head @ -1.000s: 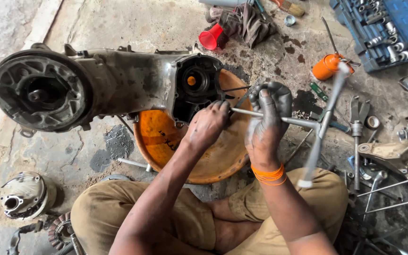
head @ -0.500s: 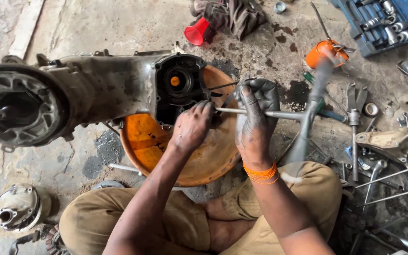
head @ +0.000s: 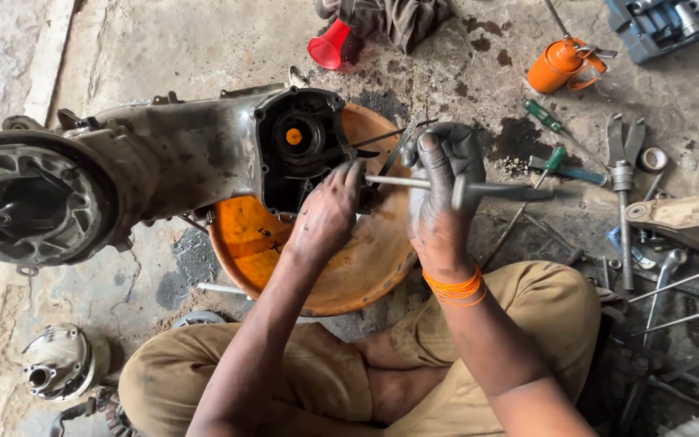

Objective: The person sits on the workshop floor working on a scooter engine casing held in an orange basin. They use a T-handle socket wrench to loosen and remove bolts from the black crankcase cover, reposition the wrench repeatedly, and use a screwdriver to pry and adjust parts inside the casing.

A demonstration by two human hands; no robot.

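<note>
A concrete floor [head: 163, 48], stained with oil, is seen from above, with a seated person's legs in tan trousers [head: 301, 380] crossed at the bottom edge. The largest object, a grey scooter engine casing [head: 171, 154], is laid across the floor from the left edge to the centre, its round brake drum end [head: 30, 198] at far left and its open black crankcase end [head: 301, 142] resting over an orange basin [head: 341, 267]. The basin is set on the floor just in front of the knees. A cross-shaped wheel wrench [head: 479, 191] is held level at the crankcase opening, with its shaft pointing into the casing. The right hand [head: 442, 194], blackened with grease and ringed at the wrist by orange thread bands [head: 453, 287], is closed tightly round the wrench hub. The left hand [head: 329, 214] is placed at the casing end of the shaft, fingers curled against it where it meets the casing; whether the shaft is fully gripped cannot be told. An orange oil can [head: 556, 65] and a blue socket case [head: 665, 24] are seen at top right, a red funnel [head: 332, 44] at top centre. Green-handled screwdrivers [head: 545, 117], pliers [head: 623, 146] and loose spanners [head: 673, 279] are scattered to the right. A small round metal part [head: 58, 364] is lying at lower left.
</note>
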